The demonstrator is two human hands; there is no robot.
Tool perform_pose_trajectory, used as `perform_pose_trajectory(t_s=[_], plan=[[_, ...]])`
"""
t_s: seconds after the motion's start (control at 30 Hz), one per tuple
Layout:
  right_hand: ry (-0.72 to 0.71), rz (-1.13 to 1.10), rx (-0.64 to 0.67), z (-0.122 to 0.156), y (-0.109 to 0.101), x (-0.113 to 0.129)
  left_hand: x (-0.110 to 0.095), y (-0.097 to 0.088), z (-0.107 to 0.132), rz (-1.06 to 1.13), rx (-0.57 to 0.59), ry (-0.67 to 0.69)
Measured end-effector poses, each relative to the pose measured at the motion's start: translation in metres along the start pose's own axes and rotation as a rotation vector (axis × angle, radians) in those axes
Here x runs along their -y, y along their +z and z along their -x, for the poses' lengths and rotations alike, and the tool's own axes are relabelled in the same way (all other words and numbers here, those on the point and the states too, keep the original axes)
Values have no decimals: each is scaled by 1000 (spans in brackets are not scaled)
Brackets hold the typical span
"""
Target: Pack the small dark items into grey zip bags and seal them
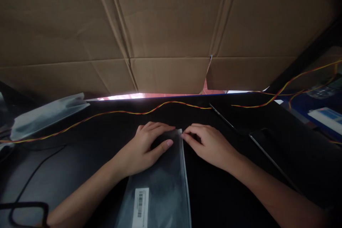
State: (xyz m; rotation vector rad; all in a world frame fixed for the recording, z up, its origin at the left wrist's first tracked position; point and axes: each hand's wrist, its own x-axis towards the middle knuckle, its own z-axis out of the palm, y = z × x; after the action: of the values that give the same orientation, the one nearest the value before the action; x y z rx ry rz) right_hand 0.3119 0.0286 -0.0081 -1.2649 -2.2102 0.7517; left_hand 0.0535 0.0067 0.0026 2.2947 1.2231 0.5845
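A long translucent plastic bag [162, 185] with a white barcode label [140, 202] lies on the dark table in front of me. My left hand [144, 148] rests on the bag's far end, its fingers curved and pressing down on the plastic. My right hand [207, 144] sits just right of the bag, its fingertips pinching the bag's top right corner. What lies inside the bag is dark and hard to make out.
A large cardboard sheet [165, 28] rises behind the table. A red-and-yellow twisted wire [133, 113] runs across the far side. Another plastic bag [45, 114] lies at the far left, a black cable [29, 181] at the near left, and blue items [320, 114] at the right.
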Motion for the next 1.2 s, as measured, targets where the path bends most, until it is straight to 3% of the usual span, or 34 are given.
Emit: perform_pose_trajectory(t_s=[0.1, 0.23, 0.33, 0.47, 0.6, 0.8, 0.97, 1.1, 1.2], plan=[[86, -197, 61, 1, 5, 7, -7, 5, 1, 13, -45, 6], [326, -598, 286, 4, 10, 13, -16, 2, 2, 143, -130, -56], [286, -684, 293, 8, 13, 18, -22, 1, 2, 190, -84, -141], [249, -668, 276, 12, 17, 24, -24, 3, 1, 194, -13, -126], [160, -658, 252, 12, 19, 27, -20, 6, 1, 167, -120, -133], [219, -670, 415, 15, 18, 30, -10, 3, -1, 85, -227, -157], [250, -597, 625, 27, 12, 43, 21, -13, -4, -61, -396, -225], [209, -448, 809, 31, 5, 46, 43, -29, -7, -154, -318, -246], [170, -401, 781, 26, 2, 38, 29, -34, -2, -349, -318, -184]])
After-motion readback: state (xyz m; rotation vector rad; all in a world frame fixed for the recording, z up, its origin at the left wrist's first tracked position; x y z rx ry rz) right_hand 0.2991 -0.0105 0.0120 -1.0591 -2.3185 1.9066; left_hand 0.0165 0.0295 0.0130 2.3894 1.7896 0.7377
